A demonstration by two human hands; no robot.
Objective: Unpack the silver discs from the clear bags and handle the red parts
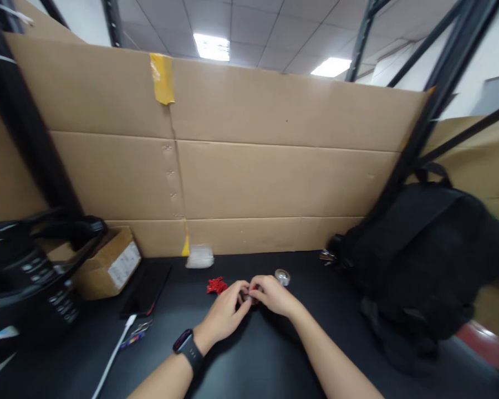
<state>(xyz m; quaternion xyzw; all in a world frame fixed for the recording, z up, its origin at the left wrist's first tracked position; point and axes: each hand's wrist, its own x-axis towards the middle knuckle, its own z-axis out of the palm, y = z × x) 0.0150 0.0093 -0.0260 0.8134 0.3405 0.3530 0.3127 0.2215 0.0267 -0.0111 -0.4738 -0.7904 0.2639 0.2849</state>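
Tan cardboard panels back a matte black table on which, just right of a tangled bright-red pile, the left hand and right hand meet, each grip closed at the fingertips around a small, mostly hidden object showing red. Fine two-handed fingertip work seems the step in hand, and it appears to call for a steady, light pinch. Well left of that pile sits a brown cardboard box with a white label, and just behind it a translucent whitish plastic packet, contents of both unclear.
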